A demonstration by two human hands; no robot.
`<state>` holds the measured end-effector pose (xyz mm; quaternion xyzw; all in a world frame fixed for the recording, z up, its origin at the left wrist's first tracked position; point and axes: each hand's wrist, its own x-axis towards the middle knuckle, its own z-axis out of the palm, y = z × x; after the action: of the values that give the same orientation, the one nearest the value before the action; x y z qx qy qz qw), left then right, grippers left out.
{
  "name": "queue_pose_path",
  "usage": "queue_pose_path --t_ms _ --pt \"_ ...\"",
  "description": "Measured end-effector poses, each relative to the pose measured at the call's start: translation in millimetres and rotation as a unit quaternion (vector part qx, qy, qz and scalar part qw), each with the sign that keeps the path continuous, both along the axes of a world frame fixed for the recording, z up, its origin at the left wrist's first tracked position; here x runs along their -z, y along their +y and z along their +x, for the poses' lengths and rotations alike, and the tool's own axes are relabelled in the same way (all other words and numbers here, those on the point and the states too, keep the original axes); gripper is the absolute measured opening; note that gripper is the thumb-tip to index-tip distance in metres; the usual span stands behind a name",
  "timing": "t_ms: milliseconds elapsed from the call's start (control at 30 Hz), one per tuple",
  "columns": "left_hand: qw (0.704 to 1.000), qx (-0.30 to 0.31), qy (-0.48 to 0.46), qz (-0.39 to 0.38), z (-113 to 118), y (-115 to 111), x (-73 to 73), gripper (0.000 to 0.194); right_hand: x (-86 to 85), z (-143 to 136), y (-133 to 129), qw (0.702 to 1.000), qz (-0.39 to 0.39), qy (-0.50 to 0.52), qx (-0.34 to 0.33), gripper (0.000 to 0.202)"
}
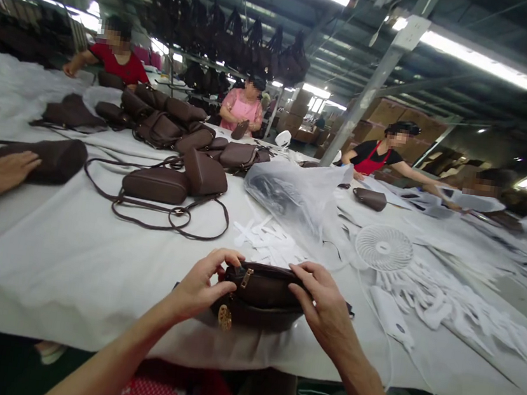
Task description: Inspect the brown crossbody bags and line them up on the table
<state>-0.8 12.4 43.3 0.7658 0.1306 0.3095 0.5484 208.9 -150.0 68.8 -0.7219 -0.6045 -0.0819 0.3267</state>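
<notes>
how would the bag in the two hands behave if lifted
The bag would probably flex, since it looks soft and thin-walled where the left hand and right hand grip it. The gold charm would likely swing, as it dangles in front.

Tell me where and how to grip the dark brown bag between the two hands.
Grip the bag by both ends of its upturned top edge, left hand and right hand each from its own side. That seems best: its length runs left to right, an end toward each hand. Avoid the gold zipper pull and round charm near the left end.
</notes>
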Motion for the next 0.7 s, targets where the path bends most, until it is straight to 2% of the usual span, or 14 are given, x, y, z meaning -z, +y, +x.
queue_pose_path --t_ms 133,267,333,400,500,600,700 --pt "0.999 0.018 0.015 -0.036 -3.3 5.4 2.4 0.040 -18.2 -11.3 12.4 0.999 -0.011 0.033 -0.030 0.022" --pt "1.000 0.004 -0.008 -0.007 -1.5 4.7 8.9 0.035 -38.6 -7.3 16.1 0.990 -0.078 0.121 -0.011 0.021" --pt "0.999 -0.015 -0.027 0.007 2.0 2.9 13.4 0.031 -47.5 -6.2 16.3 0.985 -0.119 0.124 -0.024 0.021" --pt "0.999 -0.024 -0.044 0.016 6.5 0.7 17.5 0.030 -54.1 -8.5 18.1 0.985 -0.149 0.074 -0.053 0.017" --pt "0.997 -0.019 -0.062 0.028 13.2 -3.1 21.1 0.028 -56.7 -17.3 24.7 0.983 -0.159 -0.053 -0.073 0.012" --pt "0.997 -0.024 -0.067 0.040 17.1 -6.4 21.7 0.026 -49.5 -31.1 31.4 0.974 -0.121 -0.187 -0.028 0.017" --pt "0.996 -0.034 -0.068 0.048 17.6 -7.2 21.9 0.024 -34.8 -49.7 34.2 0.957 -0.053 -0.282 0.035 0.026"
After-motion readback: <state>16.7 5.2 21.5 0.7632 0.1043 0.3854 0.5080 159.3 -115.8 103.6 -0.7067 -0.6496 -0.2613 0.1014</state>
